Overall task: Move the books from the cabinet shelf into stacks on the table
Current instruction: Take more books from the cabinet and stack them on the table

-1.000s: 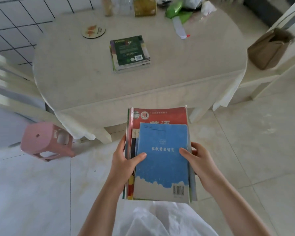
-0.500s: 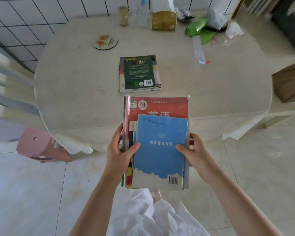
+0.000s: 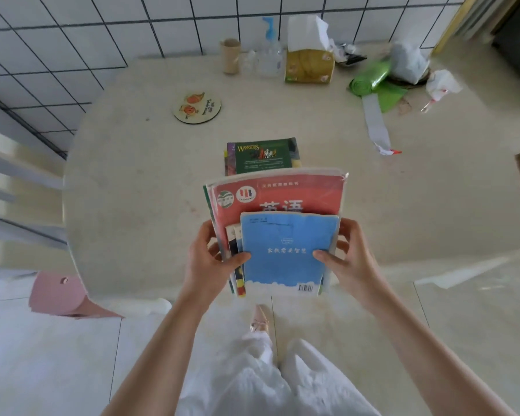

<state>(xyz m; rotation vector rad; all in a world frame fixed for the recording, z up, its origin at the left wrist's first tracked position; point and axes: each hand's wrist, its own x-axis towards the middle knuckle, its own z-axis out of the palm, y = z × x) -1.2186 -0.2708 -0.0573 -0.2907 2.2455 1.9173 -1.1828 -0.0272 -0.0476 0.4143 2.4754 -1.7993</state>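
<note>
Blue on top of red, the loose bundle of books (image 3: 282,232) we hold over the table (image 3: 132,175), left hand (image 3: 206,262) and right hand (image 3: 350,259) pinching its sides, could fan apart and slide, we judge, since uneven thin covers overlap near the stack (image 3: 261,156).

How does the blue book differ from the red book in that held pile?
The blue book lies on top, fully in view; the red book sits beneath, partly covered. The blue book is smaller; the red book juts out beyond it toward the table. Both are held in one pile between the left hand and right hand.
</note>
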